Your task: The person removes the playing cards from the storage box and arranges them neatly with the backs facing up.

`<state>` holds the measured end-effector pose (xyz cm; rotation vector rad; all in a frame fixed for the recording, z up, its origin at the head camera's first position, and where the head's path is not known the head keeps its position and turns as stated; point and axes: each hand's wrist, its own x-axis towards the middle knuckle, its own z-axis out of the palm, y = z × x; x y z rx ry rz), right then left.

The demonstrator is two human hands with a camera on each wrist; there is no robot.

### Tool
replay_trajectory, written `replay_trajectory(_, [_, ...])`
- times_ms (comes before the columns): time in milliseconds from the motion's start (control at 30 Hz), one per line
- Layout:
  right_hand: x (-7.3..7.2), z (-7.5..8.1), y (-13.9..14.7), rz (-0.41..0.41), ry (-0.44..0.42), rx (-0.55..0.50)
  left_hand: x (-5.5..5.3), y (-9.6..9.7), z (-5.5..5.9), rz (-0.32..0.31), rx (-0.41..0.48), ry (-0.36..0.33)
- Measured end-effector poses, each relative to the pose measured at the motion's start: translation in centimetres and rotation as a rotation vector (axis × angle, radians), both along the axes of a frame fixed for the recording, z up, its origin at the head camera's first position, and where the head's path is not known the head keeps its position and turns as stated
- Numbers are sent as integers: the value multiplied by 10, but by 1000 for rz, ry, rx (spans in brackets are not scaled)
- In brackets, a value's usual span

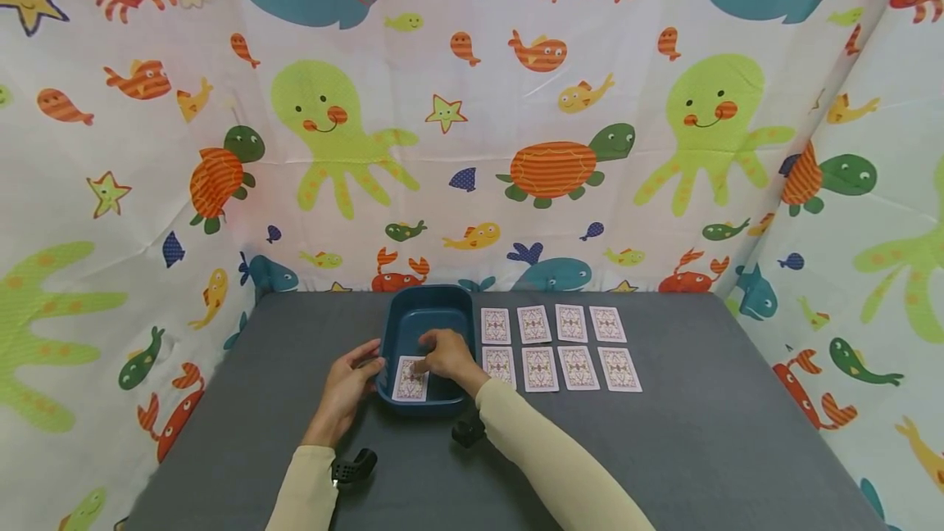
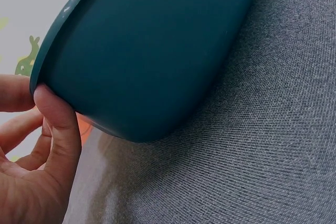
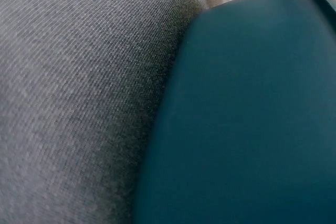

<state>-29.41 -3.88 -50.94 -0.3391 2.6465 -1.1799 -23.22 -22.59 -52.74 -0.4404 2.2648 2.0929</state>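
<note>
A dark blue plastic tub (image 1: 429,408) with rounded corners stands on the table. My left hand (image 1: 350,390) is at its left side; in the left wrist view the thumb (image 2: 58,111) and a finger pinch the rim of the tub (image 2: 142,51). Face-down playing cards (image 1: 408,383) with a patterned back lie inside at the near left. My right hand (image 1: 450,357) reaches over the right wall into the tub, its thumb on the top card's upper right part. Whether it grips that card I cannot tell. The right wrist view shows only the tub's outer wall (image 3: 247,108), not the right hand.
To the right of the tub, several face-down playing cards (image 1: 541,369) lie in two rows on the grey table (image 1: 701,433). A curtain (image 1: 472,170) printed with sea animals hangs behind the table and along its sides.
</note>
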Motion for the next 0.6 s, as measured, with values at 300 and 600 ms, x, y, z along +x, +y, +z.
replay_trajectory(300, [-1, -4, -2, -6, 53, 106, 0, 0, 0, 5, 0, -4])
replay_trajectory(600, [2, -5, -2, 13, 36, 153, 0, 0, -2, 2, -2, 0])
